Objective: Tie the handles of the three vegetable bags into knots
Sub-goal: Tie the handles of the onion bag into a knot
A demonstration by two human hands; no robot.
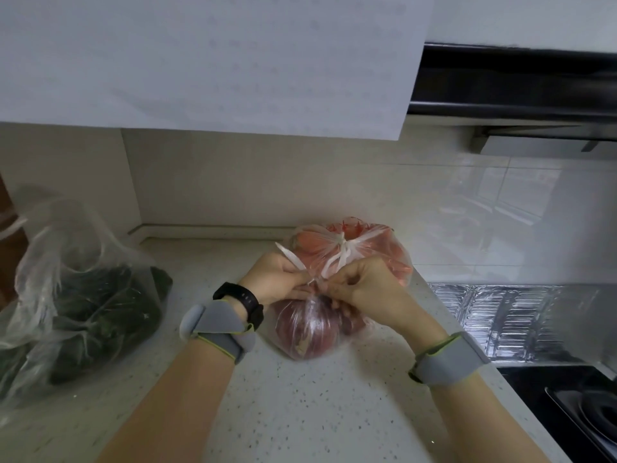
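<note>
Speckled pale stone forms the countertop [300, 412], and at its middle sits the near bag [310, 332], clear plastic with dark red vegetables inside. Both hands work at its top. The left hand [278, 279] has its fingers curled round a white handle strip [293, 259] that sticks out far-left of the fist. The right hand [362, 284] pinches the other handle with bent fingers, and the two fists meet over the bag's mouth. Just behind, on the far side, the carrot bag [377, 252] lies with its handles already drawn into a knot [342, 243]. The greens bag [93, 305] slumps well apart at the left, its top loose and untied. Counter surface shows between the forearms and down to the near edge. On the right the counter ends at a foil sheet [500, 315] and a black hob [574, 402]. Its far edge meets the wall, under a wall cupboard [217, 61].
</note>
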